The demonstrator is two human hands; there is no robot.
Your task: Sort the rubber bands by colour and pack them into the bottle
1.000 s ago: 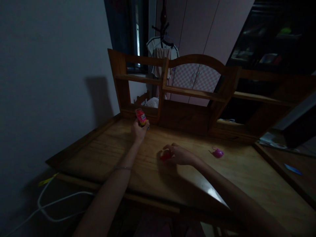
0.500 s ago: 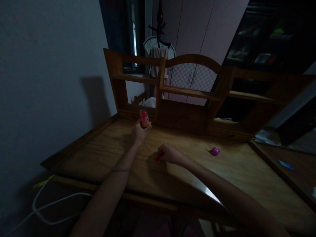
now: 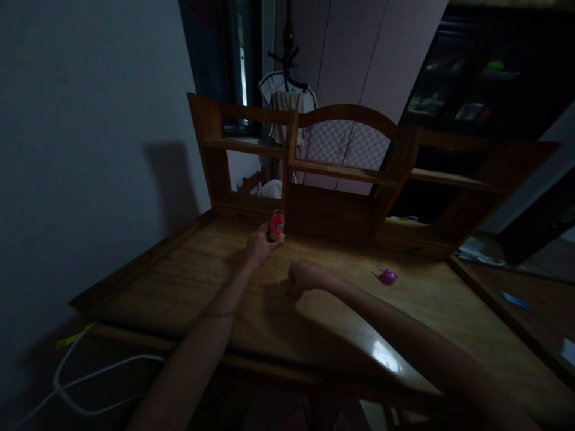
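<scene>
My left hand (image 3: pixel 259 246) is wrapped round a small bottle (image 3: pixel 277 224) with a red upper part and a pink and yellow label. It holds the bottle nearly upright, above the back left of the wooden desk (image 3: pixel 179 269). Lower and to the right, my right hand (image 3: pixel 305 278) is closed on a small red object (image 3: pixel 290 293). Only a bit of red shows below the fingers, so its kind is hidden. A thin pale glint (image 3: pixel 278 278) shows just left of the right hand; I cannot tell what it is.
A purple rounded item (image 3: pixel 387 276) with a thin loop lies on the desk, right of my hands. Along the back edge stands a wooden shelf unit (image 3: pixel 341 170). The wall (image 3: pixel 90 149) borders the left side. A white cable (image 3: pixel 103 366) hangs at the lower left.
My left hand has moved right with the bottle, which now stands more upright. My right hand has shifted slightly left and its fingers have closed further round the red object, hiding most of it.
</scene>
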